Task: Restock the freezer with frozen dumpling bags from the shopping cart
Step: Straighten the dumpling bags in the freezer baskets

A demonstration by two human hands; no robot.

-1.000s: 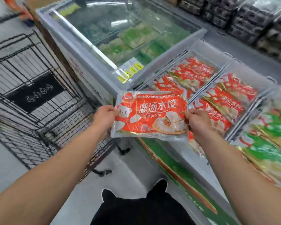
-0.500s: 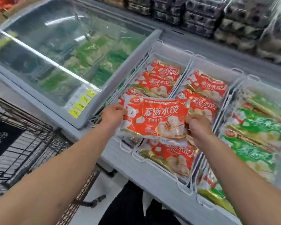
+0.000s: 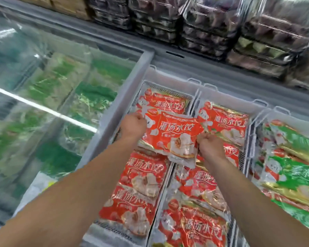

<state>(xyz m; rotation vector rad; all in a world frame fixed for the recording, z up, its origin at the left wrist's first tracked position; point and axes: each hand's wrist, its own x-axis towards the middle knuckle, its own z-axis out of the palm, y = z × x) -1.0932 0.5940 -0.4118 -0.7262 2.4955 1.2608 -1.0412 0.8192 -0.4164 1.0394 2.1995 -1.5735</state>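
Red dumpling bag (image 3: 173, 138) held over left freezer basket (image 3: 168, 86), pinched at both ends by left hand (image 3: 133, 124) and right hand (image 3: 208, 144), fingers clenched on it. Not yet set down; baskets already well stocked with red bags, cart out of view, remaining count unknown

Fingers of both hands hidden behind the held bag (image 3: 173, 138). Stacked packs (image 3: 221, 32) on the far shelf motion-blurred, contents unreadable. Green bags (image 3: 292, 168) cut off at right edge. Goods under the glass lid (image 3: 48, 90) smeared by glare.

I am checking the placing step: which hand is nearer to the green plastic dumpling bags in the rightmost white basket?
Right. The right hand grips the red dumpling bag one basket from the green bags; the left hand is farther away.
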